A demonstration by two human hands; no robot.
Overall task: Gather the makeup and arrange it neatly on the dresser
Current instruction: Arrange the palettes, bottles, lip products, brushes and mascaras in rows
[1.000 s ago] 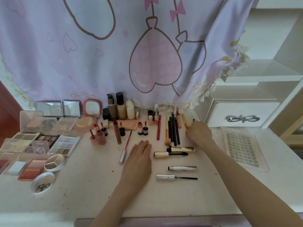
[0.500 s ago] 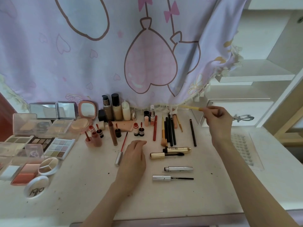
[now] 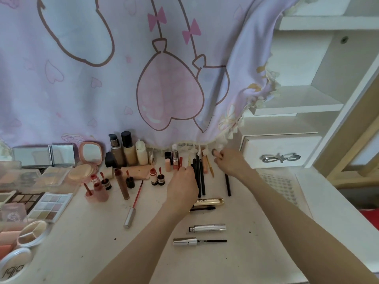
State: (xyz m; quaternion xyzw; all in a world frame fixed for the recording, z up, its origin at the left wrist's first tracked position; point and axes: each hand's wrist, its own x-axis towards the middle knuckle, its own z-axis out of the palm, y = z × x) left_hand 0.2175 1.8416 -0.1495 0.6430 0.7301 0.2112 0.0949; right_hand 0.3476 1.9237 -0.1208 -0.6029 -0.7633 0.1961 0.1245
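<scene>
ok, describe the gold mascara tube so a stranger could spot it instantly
Start at the row of black pencils lying mid-dresser below the balloon curtain. Just past their near ends, by the left hand, lies the gold mascara tube, crosswise. It is the only shiny gold item; the tubes nearer the person are silver.

- The dresser top carries all the makeup; a curtain hangs behind it.
- The eyeshadow palettes lie at the left edge, with the mirrors behind them.
- Three bottles stand at the back, right of the round compact.
- The pencils lie in a row right of the bottles; one single pencil lies apart, further right.
- The gold mascara tube lies in front of the pencils, and the silver tube and its wand nearer still.
- A lash tray lies at the right, before the drawer.
</scene>
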